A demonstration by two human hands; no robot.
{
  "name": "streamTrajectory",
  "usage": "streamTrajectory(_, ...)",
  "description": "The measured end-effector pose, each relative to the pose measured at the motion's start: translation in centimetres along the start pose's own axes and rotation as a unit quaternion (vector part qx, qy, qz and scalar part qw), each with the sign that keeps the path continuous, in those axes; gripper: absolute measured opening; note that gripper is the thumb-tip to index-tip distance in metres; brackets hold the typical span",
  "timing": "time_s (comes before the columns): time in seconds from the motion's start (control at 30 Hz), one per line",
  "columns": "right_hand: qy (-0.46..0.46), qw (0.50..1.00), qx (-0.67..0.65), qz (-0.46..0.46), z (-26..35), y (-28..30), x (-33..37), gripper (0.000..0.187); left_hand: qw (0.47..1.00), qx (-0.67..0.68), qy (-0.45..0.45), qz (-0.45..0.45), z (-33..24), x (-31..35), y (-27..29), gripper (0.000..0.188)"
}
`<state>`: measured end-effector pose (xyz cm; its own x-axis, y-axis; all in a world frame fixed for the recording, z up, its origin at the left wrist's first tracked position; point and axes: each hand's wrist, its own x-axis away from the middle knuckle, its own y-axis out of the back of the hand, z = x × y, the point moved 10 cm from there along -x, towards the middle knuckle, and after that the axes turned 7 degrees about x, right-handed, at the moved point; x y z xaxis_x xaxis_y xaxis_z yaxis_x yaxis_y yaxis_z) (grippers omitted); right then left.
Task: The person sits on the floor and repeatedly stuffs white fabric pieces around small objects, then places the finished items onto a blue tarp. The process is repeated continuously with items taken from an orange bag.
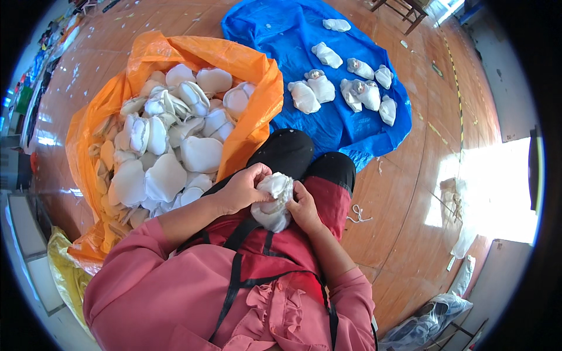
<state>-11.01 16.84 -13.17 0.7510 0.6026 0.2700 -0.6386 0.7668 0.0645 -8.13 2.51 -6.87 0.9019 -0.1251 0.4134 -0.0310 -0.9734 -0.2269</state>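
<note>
Over my lap I hold a white padded fabric piece, bunched and partly folded, with a rough seam along its top. My left hand pinches its upper left edge between thumb and fingers. On the opposite edge, my right hand grips the cloth, thumb toward the front. To my left, an orange woven sack with its mouth spread wide holds a heap of loose white and cream padded pieces. Beyond my knees, several rolled white bundles lie on a blue plastic sheet.
A brown tiled floor spreads to the right, with a scrap of white string on it. A wooden stool stands at the far right. Clear plastic bags lie at the lower right, and a yellow sack sits at the left.
</note>
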Motion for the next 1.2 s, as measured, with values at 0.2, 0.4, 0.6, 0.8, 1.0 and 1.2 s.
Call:
streamTrajectory(0.2,0.037,0.962,-0.263,0.07,3.0,-1.2,0.9,0.076,0.995,0.078,0.053,0.035,0.7,-2.5,-0.9,0.039)
streamTrajectory(0.4,0.013,0.974,-0.22,0.057,3.8,-1.1,0.7,0.097,0.994,0.044,0.084,0.059,1.2,-3.4,-1.9,0.041)
streamTrajectory(0.6,-0.01,0.986,-0.164,0.027,3.1,-0.4,0.8,0.082,0.986,0.067,0.145,0.05,0.7,-2.2,-1.3,0.035)
streamTrajectory(0.8,-0.023,0.978,-0.208,0.024,1.5,-0.2,0.6,0.083,0.978,0.093,0.175,0.068,2.7,-1.8,-0.5,0.028)
streamTrajectory(1.0,-0.023,0.969,-0.245,0.003,1.0,0.1,0.9,0.074,0.975,0.118,0.122,0.145,2.6,-1.7,-0.9,0.029)
streamTrajectory(1.2,-0.024,0.973,-0.23,-0.016,1.0,0.6,0.9,0.06,0.979,0.138,0.058,0.139,2.0,-1.0,-1.6,0.042)
